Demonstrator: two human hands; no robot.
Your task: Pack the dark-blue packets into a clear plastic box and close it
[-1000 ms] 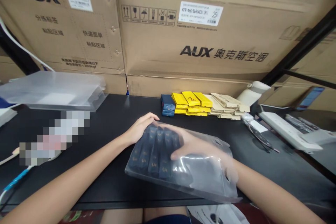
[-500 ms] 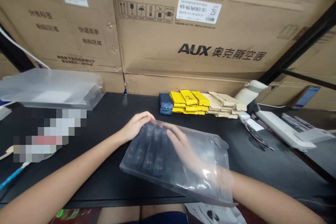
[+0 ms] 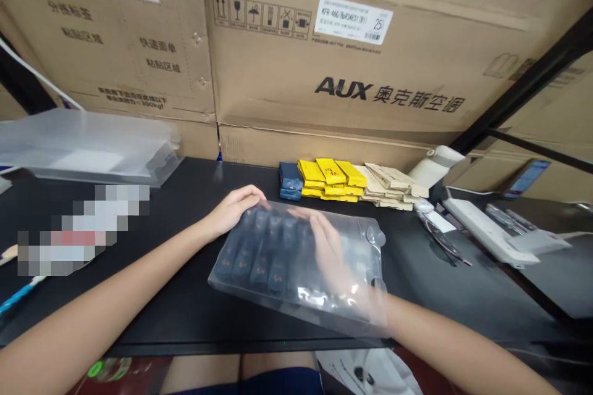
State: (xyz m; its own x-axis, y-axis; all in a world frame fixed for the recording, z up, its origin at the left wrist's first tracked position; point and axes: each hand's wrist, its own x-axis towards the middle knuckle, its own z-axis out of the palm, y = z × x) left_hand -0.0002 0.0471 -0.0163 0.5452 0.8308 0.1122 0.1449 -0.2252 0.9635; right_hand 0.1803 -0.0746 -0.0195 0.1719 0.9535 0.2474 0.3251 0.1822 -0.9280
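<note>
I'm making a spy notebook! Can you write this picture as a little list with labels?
Left hand: at a corner of the clear bag
Right hand: inside the bag
In the bag: dark packets
Surface: black tabletop
Behind the bag: blue packets, yellow packets, beige packets
Backdrop: cardboard boxes

The bag [image 3: 296,265] in the left hand's [image 3: 238,205] grip is clear, smooth plastic, glossy with bright highlights around the right hand [image 3: 331,247] inside. The dark packets [image 3: 259,253] within look smooth, their finish dulled by the plastic. Beyond the grip, yellow packets [image 3: 331,179] have a soft sheen and beige packets [image 3: 393,182] look matt. Farther back, the boxes [image 3: 352,105] are matt brown cardboard. Beneath, the table [image 3: 185,302] is smooth, dark and faintly shiny.
</note>
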